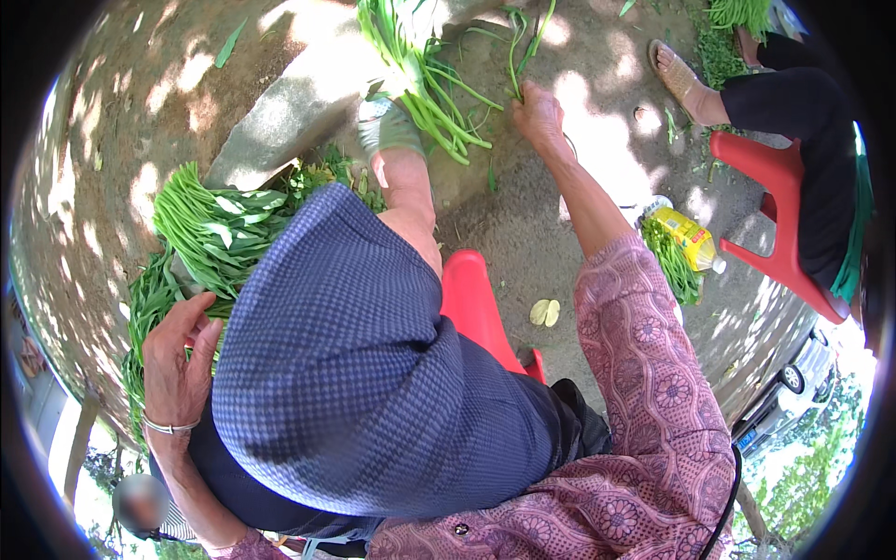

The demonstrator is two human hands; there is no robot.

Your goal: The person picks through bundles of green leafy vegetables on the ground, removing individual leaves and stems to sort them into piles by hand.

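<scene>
Where the right hand (539, 114) reaches: forward past the shoe, its fingers closed on the lower end of a thin sprig (512, 62), which points away from the person.
Sprig: above the ground (523, 219), just right of the loose greens.
Left hand (177, 359): loosely open, fingers bent, thumb apart, beside the blue checked cloth (327, 355) over the person's knee; whether it touches the leaves behind it, I cannot tell. A bracelet (171, 427) circles its wrist.
Bundle (224, 224): beyond the left hand, just beside the near left corner of the grey slab (266, 126); stem ends lie together to the left, leaves to the right.
Loose greens (439, 105): stems toward the person, by the toe of the shoe (383, 123); glare hides whether slab or ground carries them.
Red stool (474, 297): under the person, partly covered by the cloth.
Yellow leaves (544, 313): on the ground, right of that stool.
Bottle (686, 236): yellow-labelled, lying beyond the patterned sleeve (653, 364), with a small bunch (667, 261) close against its left side.
Co-worker (793, 107): toward the ground's right edge, dark-trousered, on another red stool (782, 219), one sandal (684, 82) forward.
Car (789, 387): parked behind, lower right.
</scene>
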